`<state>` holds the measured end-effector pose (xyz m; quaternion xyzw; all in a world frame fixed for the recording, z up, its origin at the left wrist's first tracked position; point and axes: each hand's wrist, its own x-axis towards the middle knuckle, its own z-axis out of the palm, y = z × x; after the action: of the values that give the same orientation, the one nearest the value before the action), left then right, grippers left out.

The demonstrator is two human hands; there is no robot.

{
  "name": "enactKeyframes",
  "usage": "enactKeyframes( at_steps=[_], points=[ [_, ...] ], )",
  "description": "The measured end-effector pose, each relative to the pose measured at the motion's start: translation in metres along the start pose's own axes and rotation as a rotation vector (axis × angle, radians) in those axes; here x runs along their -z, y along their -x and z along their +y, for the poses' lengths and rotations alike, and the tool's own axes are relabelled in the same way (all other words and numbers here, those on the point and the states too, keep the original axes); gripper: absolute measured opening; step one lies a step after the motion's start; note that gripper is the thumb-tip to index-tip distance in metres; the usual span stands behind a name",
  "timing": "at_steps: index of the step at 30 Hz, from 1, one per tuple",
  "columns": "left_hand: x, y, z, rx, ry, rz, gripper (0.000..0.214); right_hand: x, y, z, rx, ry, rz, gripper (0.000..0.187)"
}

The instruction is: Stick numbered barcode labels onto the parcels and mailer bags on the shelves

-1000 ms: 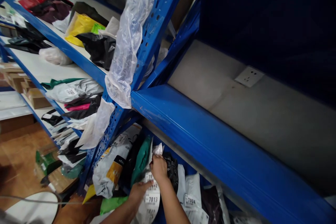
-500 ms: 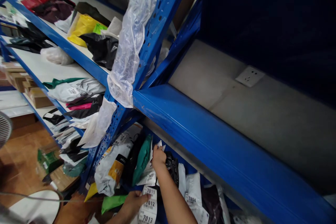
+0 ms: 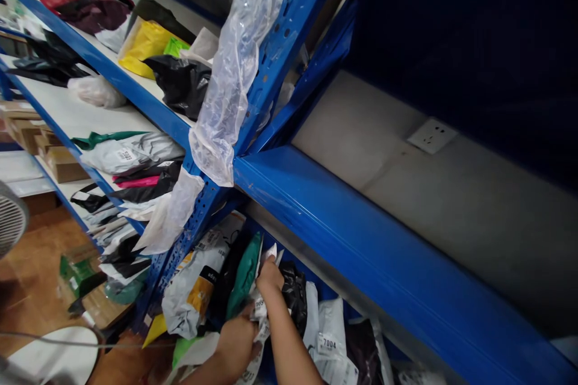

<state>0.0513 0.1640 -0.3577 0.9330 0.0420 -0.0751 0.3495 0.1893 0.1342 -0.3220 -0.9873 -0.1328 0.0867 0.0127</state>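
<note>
Both my hands reach into a low shelf packed with upright mail parcels. My right hand (image 3: 270,277) is closed on the top edge of a white parcel (image 3: 263,304) wedged between a green parcel (image 3: 244,277) and a black parcel (image 3: 294,292). My left hand (image 3: 236,340) is closed around the lower part of the same white parcel, just below my right hand. A white parcel with a label reading 7004 (image 3: 328,343) stands to the right of my right forearm. A grey and yellow parcel (image 3: 194,292) leans at the left of the row.
A blue steel beam (image 3: 361,234) runs diagonally above the hands, with a bare shelf board and a wall socket (image 3: 431,135) behind it. A clear plastic bag (image 3: 230,78) hangs on the blue upright. Shelves at left hold several parcels. A fan (image 3: 11,219) shows at the left edge.
My left hand has risen from the numbered labels to close on the white parcel under my right hand. My right hand has stayed at the parcel's top edge. The view shifted slightly.
</note>
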Motion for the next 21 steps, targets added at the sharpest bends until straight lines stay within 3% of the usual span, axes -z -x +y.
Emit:
enactKeyframes(
  at_steps=[5, 9, 14, 17, 21],
  points=[
    [-0.019, -0.006, -0.004, 0.018, 0.017, -0.04, 0.018, 0.006, 0.021, 0.016, -0.057, -0.14, -0.007, 0.065],
    [-0.012, -0.001, -0.011, -0.018, -0.026, -0.048, 0.017, 0.003, 0.037, 0.03, -0.021, -0.261, 0.023, 0.069],
    [0.011, 0.005, -0.001, -0.012, -0.123, 0.009, 0.031, -0.006, 0.046, 0.03, -0.038, -0.315, 0.174, 0.027],
    [0.014, 0.004, 0.005, -0.042, -0.169, 0.008, 0.033, -0.01, 0.049, 0.027, -0.036, -0.301, 0.233, 0.019],
    [0.004, 0.0, 0.005, -0.049, -0.181, 0.035, 0.036, -0.017, 0.057, 0.027, 0.021, -0.269, 0.29, 0.018]
  ],
)
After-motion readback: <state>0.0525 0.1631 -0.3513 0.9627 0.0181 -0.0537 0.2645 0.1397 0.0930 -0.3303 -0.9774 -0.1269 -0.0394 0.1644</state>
